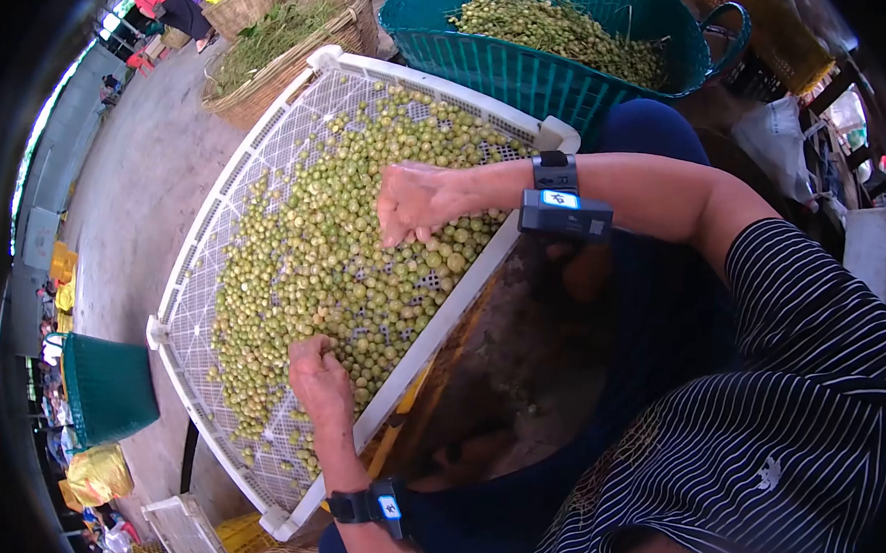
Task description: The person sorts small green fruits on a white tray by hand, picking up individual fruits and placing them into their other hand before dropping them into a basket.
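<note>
A white mesh tray [208, 196] with a raised rim holds a wide layer of small round yellow-green fruits [304, 259]. My right hand [417, 203] is over the upper part of the tray, knuckles up, its curled fingertips down among the fruits. Nearer the tray's front rim, my left hand [321, 378] rests on the fruits with its fingers folded in. Both hands look closed, and what lies inside either of them is hidden. Each wrist wears a black band with a small device.
Beyond my right arm stands a large teal basket [493, 87] with more fruits on stalks. A woven basket [319, 65] of green stems is beside it. Another teal basket [106, 389] sits on the concrete floor [131, 200]. A person [167, 0] in red bends at a basket far off.
</note>
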Motion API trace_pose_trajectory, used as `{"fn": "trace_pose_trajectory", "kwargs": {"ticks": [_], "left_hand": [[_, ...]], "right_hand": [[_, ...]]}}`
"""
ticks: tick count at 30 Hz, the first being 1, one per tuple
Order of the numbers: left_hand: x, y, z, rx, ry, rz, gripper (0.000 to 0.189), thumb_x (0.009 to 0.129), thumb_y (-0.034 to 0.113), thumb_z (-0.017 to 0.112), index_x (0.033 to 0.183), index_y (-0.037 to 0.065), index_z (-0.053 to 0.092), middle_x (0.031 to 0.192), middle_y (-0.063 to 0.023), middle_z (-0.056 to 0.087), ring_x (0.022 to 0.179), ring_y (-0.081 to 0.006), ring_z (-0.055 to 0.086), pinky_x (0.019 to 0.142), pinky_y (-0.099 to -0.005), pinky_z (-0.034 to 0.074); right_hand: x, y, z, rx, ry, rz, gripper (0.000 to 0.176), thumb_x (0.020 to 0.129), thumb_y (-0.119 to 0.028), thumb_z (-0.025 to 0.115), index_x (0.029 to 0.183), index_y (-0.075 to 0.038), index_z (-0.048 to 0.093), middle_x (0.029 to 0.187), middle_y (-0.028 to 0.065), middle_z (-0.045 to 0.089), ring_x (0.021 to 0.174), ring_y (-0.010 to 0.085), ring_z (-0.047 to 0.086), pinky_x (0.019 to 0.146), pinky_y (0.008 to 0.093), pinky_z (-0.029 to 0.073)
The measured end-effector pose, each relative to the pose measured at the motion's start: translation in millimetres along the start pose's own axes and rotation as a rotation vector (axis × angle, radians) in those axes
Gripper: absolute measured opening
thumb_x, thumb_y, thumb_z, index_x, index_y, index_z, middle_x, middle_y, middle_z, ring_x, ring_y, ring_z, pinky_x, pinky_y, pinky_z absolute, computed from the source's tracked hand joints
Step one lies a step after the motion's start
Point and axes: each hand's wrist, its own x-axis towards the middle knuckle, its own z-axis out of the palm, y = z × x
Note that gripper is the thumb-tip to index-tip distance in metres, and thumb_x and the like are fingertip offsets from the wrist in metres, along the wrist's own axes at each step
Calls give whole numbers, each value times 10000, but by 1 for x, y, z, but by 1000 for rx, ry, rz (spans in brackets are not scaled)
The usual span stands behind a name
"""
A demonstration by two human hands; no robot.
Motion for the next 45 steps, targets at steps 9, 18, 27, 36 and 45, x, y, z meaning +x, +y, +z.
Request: {"fn": "trace_pose_trajectory", "kwargs": {"ticks": [9,18,27,36,45], "left_hand": [[2,-13,-2,122,-23,-4,195,703,-72,477,831,-13,612,815,-171,578,782,-321,569,715,-391,452],[4,-10,-11,94,-29,37,175,640,-100,480,777,-36,570,739,-184,538,723,-346,529,658,-421,424],[2,-15,-14,120,-72,2,160,668,-94,491,796,-58,579,760,-194,554,745,-358,539,693,-425,428],[5,-4,-21,141,-167,-34,179,686,-77,488,832,-63,590,785,-203,560,763,-364,531,713,-432,417],[1,-4,-22,114,-169,-47,179,686,-79,499,840,-60,588,805,-192,567,785,-351,532,731,-418,415]], "right_hand": [[81,9,-24,-761,369,-145,222,694,-165,593,873,-108,712,674,134,642,618,238,611,560,395,475],[73,18,77,-913,349,-350,380,801,-411,557,1058,-136,612,961,84,443,893,219,416,642,392,442],[33,-10,150,-621,183,-760,162,727,-294,615,777,-140,613,952,106,455,901,250,464,542,360,444],[124,-28,49,-802,175,-152,185,817,-145,492,839,-13,620,733,104,528,688,207,525,497,352,482],[92,-25,101,-671,142,-691,133,794,-192,613,765,-63,605,796,99,541,694,194,563,458,322,502]]}}
